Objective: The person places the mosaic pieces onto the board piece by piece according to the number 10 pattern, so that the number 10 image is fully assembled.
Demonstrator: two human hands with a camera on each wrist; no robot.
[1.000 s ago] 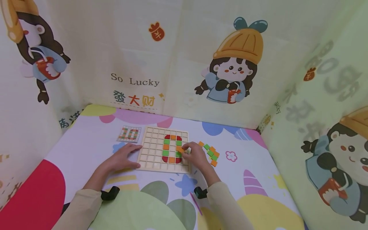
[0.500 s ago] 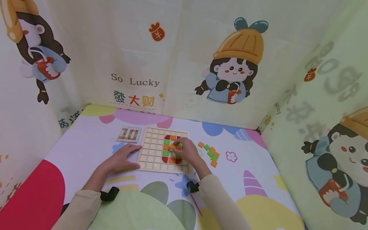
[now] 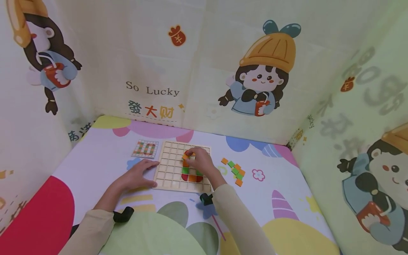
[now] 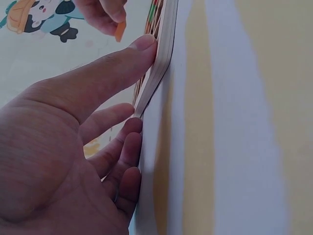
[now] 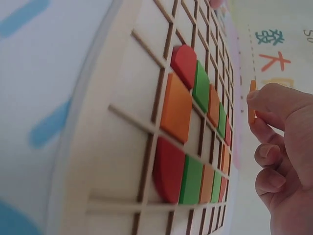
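A wooden grid board (image 3: 169, 170) lies on the table, with red, green and orange tiles set in a ring on its right half. Between thumb and forefinger, my right hand (image 3: 203, 162) pinches an orange square tile (image 5: 253, 100) above the board, over the ring's upper left. That hand hides the upper right of the ring in the head view. At the board's left side, my left hand (image 3: 139, 176) touches the edge with spread thumb and fingers. In the left wrist view the thumb (image 4: 144, 43) rests against the board's edge.
A small pattern card (image 3: 145, 148) lies just left of the board's far corner. Loose orange and green tiles (image 3: 235, 171) lie scattered to the board's right. A printed cloth wall (image 3: 204, 117) rises behind the table.
My right hand has carried the orange tile from the ring's right side leftward and away from me, to its upper left. My left hand stays at the board's edge. The head view has shifted slightly.
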